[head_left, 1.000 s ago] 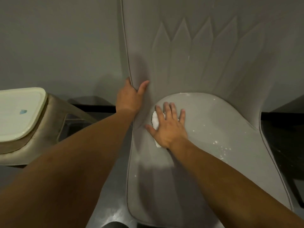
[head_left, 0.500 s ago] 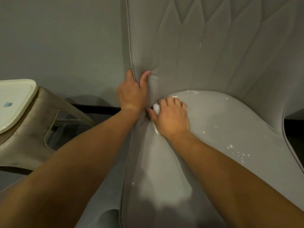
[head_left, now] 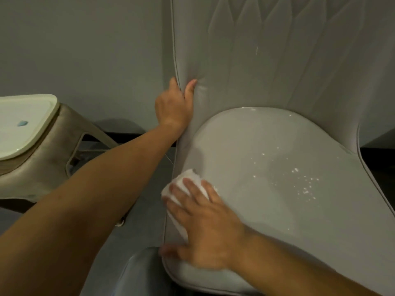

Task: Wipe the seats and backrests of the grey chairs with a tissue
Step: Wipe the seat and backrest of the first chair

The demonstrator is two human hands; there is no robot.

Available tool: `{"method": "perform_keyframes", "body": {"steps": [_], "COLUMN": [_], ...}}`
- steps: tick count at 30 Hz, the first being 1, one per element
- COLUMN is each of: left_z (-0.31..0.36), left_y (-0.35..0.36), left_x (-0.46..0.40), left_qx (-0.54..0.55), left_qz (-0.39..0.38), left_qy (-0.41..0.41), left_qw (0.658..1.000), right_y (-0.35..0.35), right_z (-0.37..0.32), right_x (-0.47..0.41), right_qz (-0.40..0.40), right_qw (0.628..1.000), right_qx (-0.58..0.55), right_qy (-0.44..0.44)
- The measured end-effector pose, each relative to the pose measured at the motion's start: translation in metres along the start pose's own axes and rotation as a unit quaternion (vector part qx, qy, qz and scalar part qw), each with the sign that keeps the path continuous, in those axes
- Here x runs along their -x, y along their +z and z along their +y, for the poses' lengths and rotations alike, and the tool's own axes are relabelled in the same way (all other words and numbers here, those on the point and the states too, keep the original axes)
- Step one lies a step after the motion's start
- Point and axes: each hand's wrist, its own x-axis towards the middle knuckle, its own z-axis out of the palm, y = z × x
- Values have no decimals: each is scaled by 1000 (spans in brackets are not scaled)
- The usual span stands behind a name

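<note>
The tissue [head_left: 188, 189] is mostly hidden under the right hand [head_left: 205, 221], pressed flat with fingers spread at the seat's [head_left: 267, 167] 9 o'clock edge; the left hand [head_left: 173, 107] grips the backrest [head_left: 256, 60] edge.

Grey chair [head_left: 277, 86] — upright quilted backrest, white-flecked glossy seat [head_left: 277, 167] — with a white tissue [head_left: 181, 189] at its left edge.

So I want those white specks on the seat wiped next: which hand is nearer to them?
Right. The right hand presses the tissue on the seat's left edge, left of the specks. The left hand grips the backrest edge, farther up and left.
</note>
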Motion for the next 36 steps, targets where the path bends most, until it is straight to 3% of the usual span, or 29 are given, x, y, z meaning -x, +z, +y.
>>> {"method": "perform_keyframes", "body": {"steps": [3,8,11,14,18,22,25,29,36], "left_z": [-3,-10,-11,-11,-13,-10,-5,-5,-4], "left_y": [0,-3,-5,-6,-5,-4,-3,-8,-36], "left_x": [0,-5,-7,-8,-10,-7,-2,4,74], "left_qx": [5,12,20,27,31,17,11,-8,-64], "left_qz": [-4,-53,-74,-73,-74,-63,-60,-89,-244], "left_qy": [2,22,33,29,39,27,1,-7,-20], "left_qw": [1000,998,997,997,996,998,998,996,967], "right_y": [6,-8,-11,-15,-9,-4,-10,-27,-44], "right_z": [-2,33,43,30,-3,-2,26,97,166], "right_x": [4,-58,-76,-58,9,43,27,-16,-91], "right_qz": [4,-12,-33,-69,-70,-77,-47,-4,21], "right_qw": [1000,993,990,993,997,996,997,971,951], "right_qx": [-1,13,21,3,24,21,40,49,25], "right_qy": [4,115,135,97,-28,-49,51,236,309]}}
